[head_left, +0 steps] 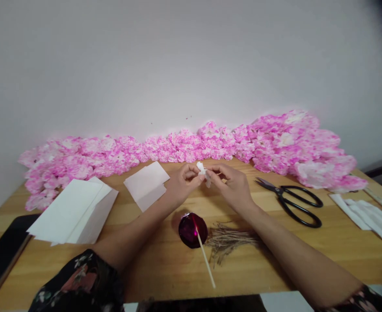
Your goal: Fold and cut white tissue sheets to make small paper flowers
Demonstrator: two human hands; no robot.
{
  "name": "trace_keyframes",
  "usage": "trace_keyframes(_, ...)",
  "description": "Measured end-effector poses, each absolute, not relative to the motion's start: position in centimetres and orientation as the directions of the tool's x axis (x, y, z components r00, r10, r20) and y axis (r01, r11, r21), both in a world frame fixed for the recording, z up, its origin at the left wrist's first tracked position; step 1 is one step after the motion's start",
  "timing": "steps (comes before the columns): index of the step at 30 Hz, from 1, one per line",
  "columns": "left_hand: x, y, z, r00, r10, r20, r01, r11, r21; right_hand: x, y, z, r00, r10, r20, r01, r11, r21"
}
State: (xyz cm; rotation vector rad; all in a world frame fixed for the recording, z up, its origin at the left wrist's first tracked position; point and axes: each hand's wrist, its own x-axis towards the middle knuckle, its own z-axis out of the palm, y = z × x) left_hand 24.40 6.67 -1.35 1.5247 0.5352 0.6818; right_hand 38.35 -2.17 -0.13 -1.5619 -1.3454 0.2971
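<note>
My left hand point(188, 178) and my right hand point(228, 182) meet over the middle of the table, both closed on one small piece of crumpled white paper point(200, 166). Thumb and fingertips of each hand pinch it from either side, and a thin loose bit hangs below. Just under my wrists stands a small cup of dark magenta liquid point(188, 236) with a wooden stick point(206, 262) leaning out of it. Beside the cup, partly beneath my right forearm, lies a bundle of thin brown stems point(231, 239). Pale paper squares point(147, 181) rest left of my left hand.
Pink-and-white paper flowers point(184, 145) line the table's back edge along the wall. Black-handled scissors point(296, 201) lie right of my right hand. Folded white paper point(369, 216) is farther right. A larger paper stack point(72, 212) and a dark phone point(5, 253) are at left.
</note>
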Motion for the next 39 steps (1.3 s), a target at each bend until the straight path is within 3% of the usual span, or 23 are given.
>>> trace_keyframes(7, 24.46, 6.9, -1.68, 0.683, 0.722, 0.114, -0.058, -0.102, 0.993, 38.4, -2.14, -0.38, 0.349, 0.848, 0.399, 0.59, 0.132, -0.797)
trace_keyframes(17, 24.45, 7.06, -1.5, 0.638, 0.764, 0.093, -0.018, -0.107, 0.994, 38.55, -1.57, -0.62, 0.375, 0.908, 0.185, 0.274, 0.082, -0.958)
trace_keyframes(25, 24.34, 6.72, -1.46, 0.645, 0.751, 0.143, 0.012, -0.198, 0.98, 37.87, -2.04, 0.01, 0.32, 0.881, 0.348, 0.564, 0.118, -0.818)
trace_keyframes(34, 24.24, 7.11, -1.45, 0.643, 0.762, 0.082, -0.083, -0.037, 0.996, 38.65, -1.52, -0.91, 0.392, 0.892, 0.224, 0.315, 0.098, -0.944)
trace_keyframes(39, 24.22, 6.81, -1.22, 0.659, 0.741, 0.126, 0.006, -0.172, 0.985, 38.27, -1.75, -0.6, 0.384, 0.879, 0.284, 0.41, 0.113, -0.905)
